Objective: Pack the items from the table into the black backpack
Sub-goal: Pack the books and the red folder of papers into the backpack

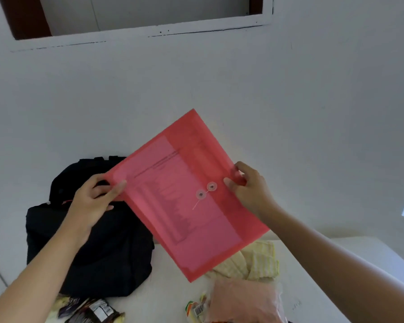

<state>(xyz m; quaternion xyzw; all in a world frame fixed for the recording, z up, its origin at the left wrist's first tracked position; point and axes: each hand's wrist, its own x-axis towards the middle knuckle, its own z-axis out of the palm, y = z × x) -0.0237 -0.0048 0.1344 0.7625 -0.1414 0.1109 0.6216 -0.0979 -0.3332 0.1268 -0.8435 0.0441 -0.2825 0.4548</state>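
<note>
We pinch the red envelope (184, 217) at opposite edges, left hand (96, 201) and right hand (245, 185) holding it tilted in the air. Below our left hand stands the black backpack (98, 259); below the right lies a yellow cloth (261, 259). The envelope looks light, bendy and slick, so edge grips suit it best.

No text is legible. Printed lines show through the translucent red plastic envelope (189, 199) at centre frame, too blurred to read. The dark glossy snack packet (96, 311) at lower left bears a white panel of small print. The small orange-and-green wrapper (196, 308) at bottom centre bears a barcode. Neither can be read.
</note>
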